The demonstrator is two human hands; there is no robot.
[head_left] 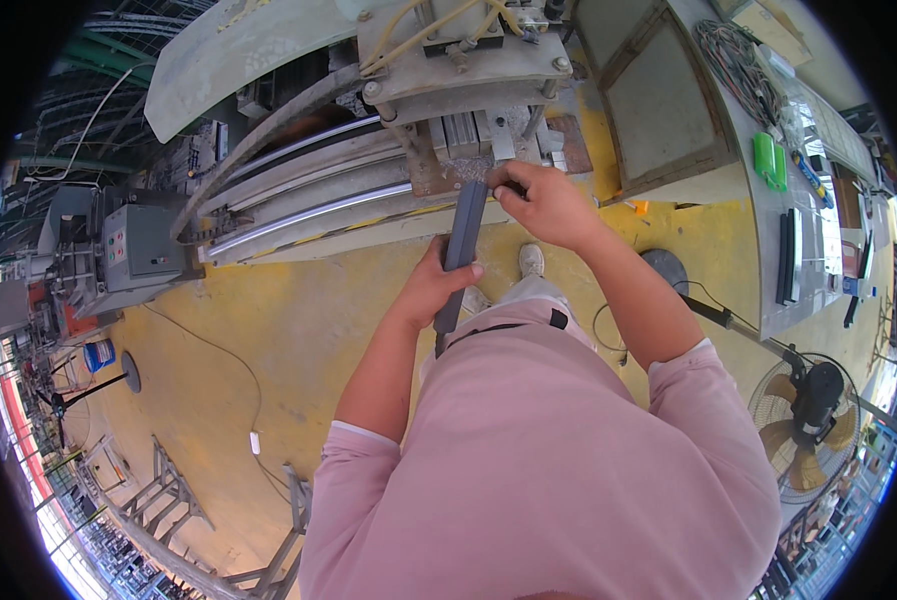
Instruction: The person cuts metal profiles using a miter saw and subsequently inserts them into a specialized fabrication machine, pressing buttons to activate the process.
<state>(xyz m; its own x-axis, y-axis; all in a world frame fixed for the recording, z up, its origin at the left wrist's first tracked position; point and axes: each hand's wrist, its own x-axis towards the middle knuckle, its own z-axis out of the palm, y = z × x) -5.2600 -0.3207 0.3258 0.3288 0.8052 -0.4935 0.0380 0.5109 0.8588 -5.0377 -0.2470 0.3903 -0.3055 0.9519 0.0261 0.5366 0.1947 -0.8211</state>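
Note:
A dark grey metal profile bar [462, 245] slants up from my waist to the front of a machine. My left hand [440, 283] is closed round its lower half, the thumb lying across the front face. Beyond it, my right hand [546, 204] has its fingers curled and pressed together by the bar's upper end; whether they pinch the bar or some small thing is hidden. Just past that end is the machine's clamping bed [465, 135], with metal blocks and scattered chips under a thick plate [468, 98] on posts.
Steel guide rails [308, 222] run left from the machine to a grey control box [140, 246]. At right stands a workbench [768, 255] with a green item [769, 160] and coiled cables [736, 62]. A fan [806, 415] is at lower right; a cable [248, 370] crosses the yellow floor.

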